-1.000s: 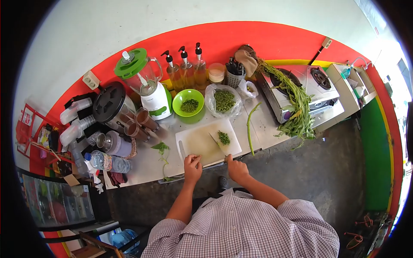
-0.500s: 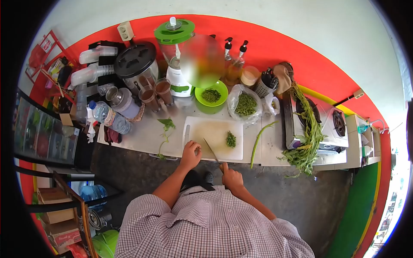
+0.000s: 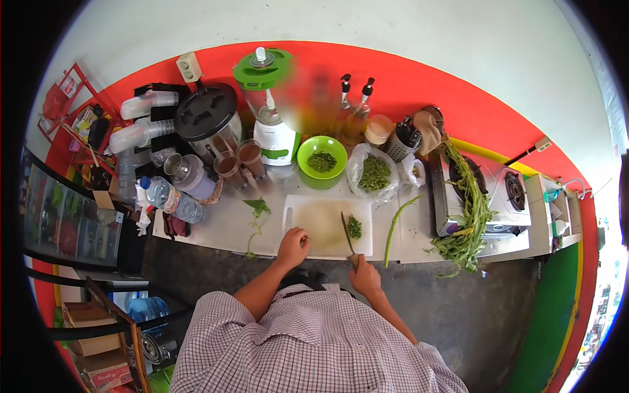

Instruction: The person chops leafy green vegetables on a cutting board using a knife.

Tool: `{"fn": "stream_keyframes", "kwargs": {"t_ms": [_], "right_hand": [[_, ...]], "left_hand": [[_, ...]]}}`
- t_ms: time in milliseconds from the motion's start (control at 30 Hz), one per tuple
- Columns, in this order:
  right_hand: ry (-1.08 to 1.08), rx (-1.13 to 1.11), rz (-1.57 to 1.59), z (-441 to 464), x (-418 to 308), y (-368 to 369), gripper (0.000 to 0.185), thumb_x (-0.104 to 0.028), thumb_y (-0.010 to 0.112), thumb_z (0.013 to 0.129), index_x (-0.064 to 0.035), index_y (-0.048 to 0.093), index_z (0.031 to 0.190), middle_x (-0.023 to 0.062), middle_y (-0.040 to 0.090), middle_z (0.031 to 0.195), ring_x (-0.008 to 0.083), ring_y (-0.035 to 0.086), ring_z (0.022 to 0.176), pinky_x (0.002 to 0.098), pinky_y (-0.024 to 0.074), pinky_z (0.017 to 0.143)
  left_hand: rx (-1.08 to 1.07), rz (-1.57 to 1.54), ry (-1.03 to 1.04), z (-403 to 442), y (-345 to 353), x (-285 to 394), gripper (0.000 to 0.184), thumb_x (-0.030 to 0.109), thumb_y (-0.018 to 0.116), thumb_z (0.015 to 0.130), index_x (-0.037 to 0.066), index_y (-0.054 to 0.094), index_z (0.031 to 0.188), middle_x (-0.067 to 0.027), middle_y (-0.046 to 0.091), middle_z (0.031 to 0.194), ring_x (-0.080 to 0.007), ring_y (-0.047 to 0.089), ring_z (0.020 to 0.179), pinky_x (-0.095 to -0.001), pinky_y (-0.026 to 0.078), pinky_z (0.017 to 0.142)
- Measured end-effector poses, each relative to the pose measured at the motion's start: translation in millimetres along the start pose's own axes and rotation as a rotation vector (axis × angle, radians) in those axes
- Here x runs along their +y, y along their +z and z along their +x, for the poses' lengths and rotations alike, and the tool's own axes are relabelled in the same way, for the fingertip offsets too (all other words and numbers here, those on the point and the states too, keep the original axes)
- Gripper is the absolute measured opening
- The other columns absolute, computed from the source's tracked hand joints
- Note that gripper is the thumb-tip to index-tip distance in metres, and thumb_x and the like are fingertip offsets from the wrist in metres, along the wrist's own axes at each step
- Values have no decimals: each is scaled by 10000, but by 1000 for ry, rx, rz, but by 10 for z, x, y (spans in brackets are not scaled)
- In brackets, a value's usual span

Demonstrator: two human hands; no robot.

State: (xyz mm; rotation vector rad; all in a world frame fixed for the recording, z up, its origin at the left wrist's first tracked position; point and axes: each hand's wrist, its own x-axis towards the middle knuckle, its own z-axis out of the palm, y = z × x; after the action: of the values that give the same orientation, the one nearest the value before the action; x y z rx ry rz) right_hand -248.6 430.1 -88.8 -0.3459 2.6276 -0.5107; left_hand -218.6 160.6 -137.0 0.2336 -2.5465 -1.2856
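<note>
My right hand (image 3: 365, 276) grips a knife (image 3: 347, 234) by its handle at the front edge of a white cutting board (image 3: 295, 221). The blade points away from me and lies close along the left side of a small heap of chopped green leaves (image 3: 354, 227). Near the board's front left corner, my left hand (image 3: 295, 245) is loosely closed, with nothing visible in its curled fingers. Behind the board are a green bowl (image 3: 339, 154) of chopped greens (image 3: 322, 162) and a clear plastic bag (image 3: 392, 188) holding more greens (image 3: 375, 173).
A single green stalk (image 3: 397, 229) lies right of the board, a leafy sprig (image 3: 257, 208) left. Long leafy stems (image 3: 466, 216) drape over the gas stove (image 3: 445, 196). A blender (image 3: 278, 141), brown-filled glasses (image 3: 229, 169) and a water bottle (image 3: 171, 200) stand behind and left.
The knife has moved right across the board and turned more upright, its blade now beside the chopped leaves. My right hand has shifted slightly right. The whole view has tilted a little.
</note>
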Motion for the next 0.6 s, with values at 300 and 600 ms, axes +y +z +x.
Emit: {"fn": "stream_keyframes", "kwargs": {"t_ms": [300,600], "right_hand": [[11,16,223,5,-298,-255,449,-197,661,824,-44,497,1213,338,678,929,541,648,895,601,508,794],[-159,-95,244,154,-318,-215,552,-205,701,813,-46,510,1306,329,685,987,529,651,939,574,521,825]], "left_hand": [[498,225,-112,41,-502,-358,243,-10,664,768,51,589,991,-139,589,964,-360,549,940,-461,441,836],[534,467,-576,-404,-662,-326,308,183,758,810,131,604,1071,-78,553,1150,-328,478,1150,-499,351,994]]}}
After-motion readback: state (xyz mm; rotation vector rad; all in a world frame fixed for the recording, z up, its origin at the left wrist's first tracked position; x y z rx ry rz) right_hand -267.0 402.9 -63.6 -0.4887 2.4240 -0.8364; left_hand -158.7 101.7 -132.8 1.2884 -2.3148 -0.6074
